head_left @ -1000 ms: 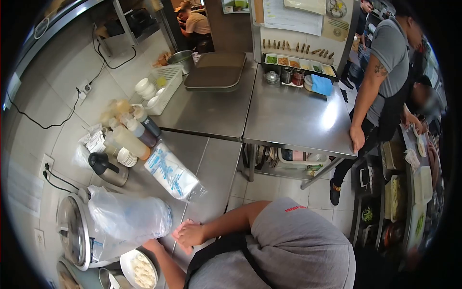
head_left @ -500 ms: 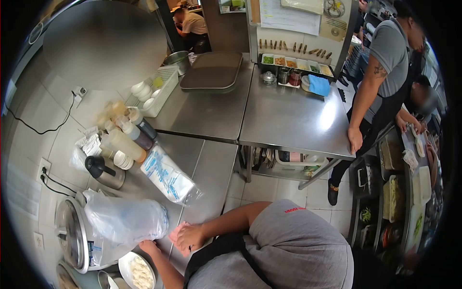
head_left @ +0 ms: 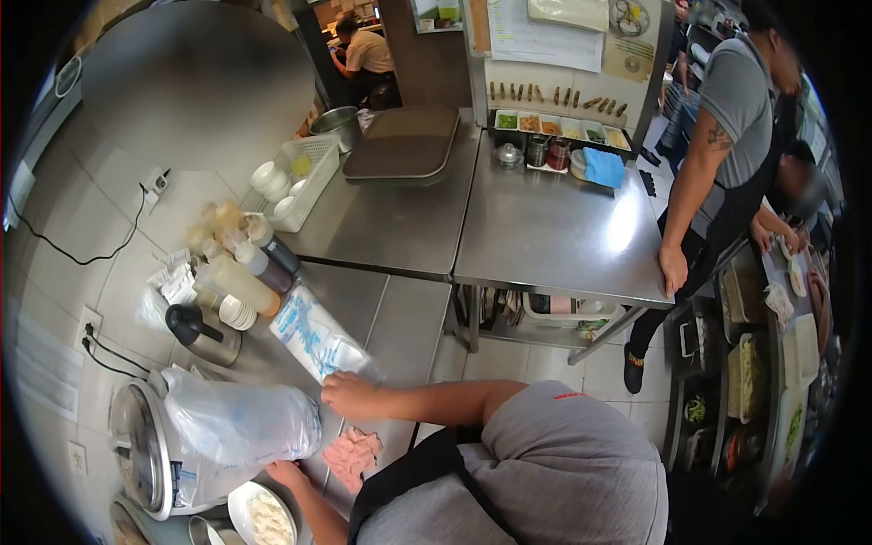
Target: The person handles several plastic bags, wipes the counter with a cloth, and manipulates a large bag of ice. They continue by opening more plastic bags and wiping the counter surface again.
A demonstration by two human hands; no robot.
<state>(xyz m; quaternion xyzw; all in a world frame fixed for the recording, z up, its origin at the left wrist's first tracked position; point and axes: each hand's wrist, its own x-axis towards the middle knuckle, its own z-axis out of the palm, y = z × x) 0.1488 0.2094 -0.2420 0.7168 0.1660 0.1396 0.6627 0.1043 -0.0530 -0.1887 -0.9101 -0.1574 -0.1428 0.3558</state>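
Note:
My right hand (head_left: 352, 396) is at the near end of a clear plastic packet with blue print and white contents (head_left: 313, 331), fingers curled at its edge. Just below that hand, a crumpled pink cloth (head_left: 352, 457) lies on the steel counter. My left hand (head_left: 287, 473) rests low between a big bundle of clear plastic bags (head_left: 241, 420) and a white bowl of pale, crumbly food (head_left: 265, 520). The bundle and the angle hide most of the left fingers.
Squeeze bottles (head_left: 243, 283), stacked small cups (head_left: 238, 312) and a thermal jug (head_left: 202, 332) line the wall. A lidded pot (head_left: 141, 445) stands at left. Ahead is a brown tray (head_left: 401, 145). A co-worker's hand (head_left: 672, 268) leans on the right table's corner.
My right hand has let go of the pink cloth and moved up to the near end of the plastic packet. The cloth now lies uncovered. My left hand stays about where it was.

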